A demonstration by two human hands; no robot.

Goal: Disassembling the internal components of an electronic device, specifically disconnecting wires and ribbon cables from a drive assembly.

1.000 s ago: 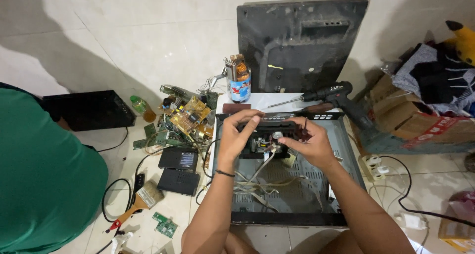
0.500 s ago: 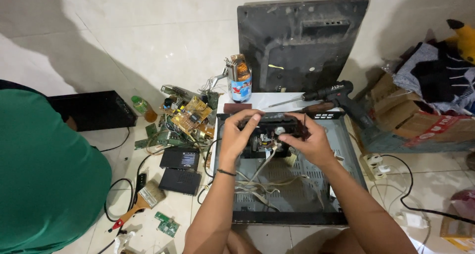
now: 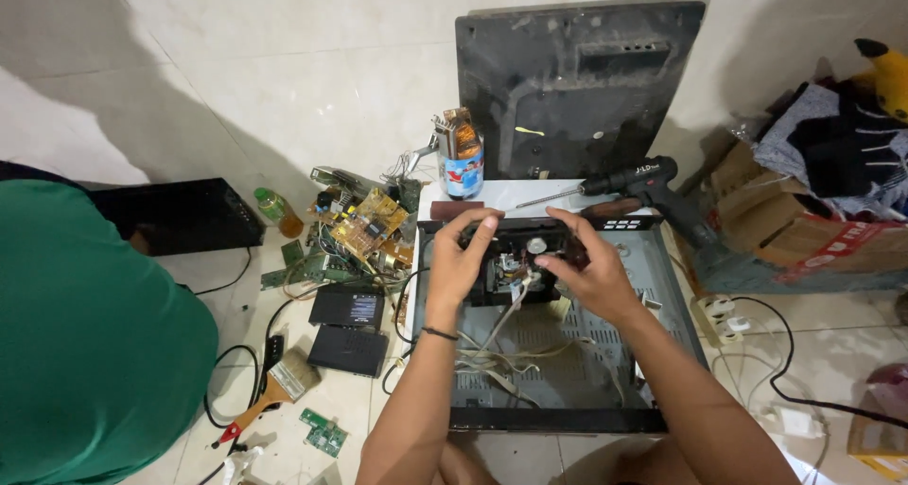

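Both hands are closed on the black boxy mechanism block [image 3: 518, 258] that sits at the far end of the open dark metal player chassis [image 3: 653, 353]. The left hand [image 3: 461, 256] has its grip clamped on the block's left end, fingers curled over the top edge and thumb beneath. The right hand [image 3: 588, 268] grips the right end the same way, fingers hooked over the far rim. Between them the block's small silver and white parts show. Pale flat ribbon wires [image 3: 492, 348] trail from under the block across the chassis's perforated floor.

Just beyond the chassis, on the tiled floor, a long screwdriver with a reddish handle [image 3: 577, 201] lies beside a black cordless drill [image 3: 643, 182]. Behind these a dark, dusty panel [image 3: 577, 78] leans upright against the wall, with a small can bearing a blue label [image 3: 463, 159] to its left. Left of the chassis lies a heap of green and yellow circuit boards [image 3: 364, 225], two small black boxes [image 3: 348, 326] and a paintbrush with a wooden handle [image 3: 274, 390]. A person in a green shirt [image 3: 85, 343] fills the left edge.
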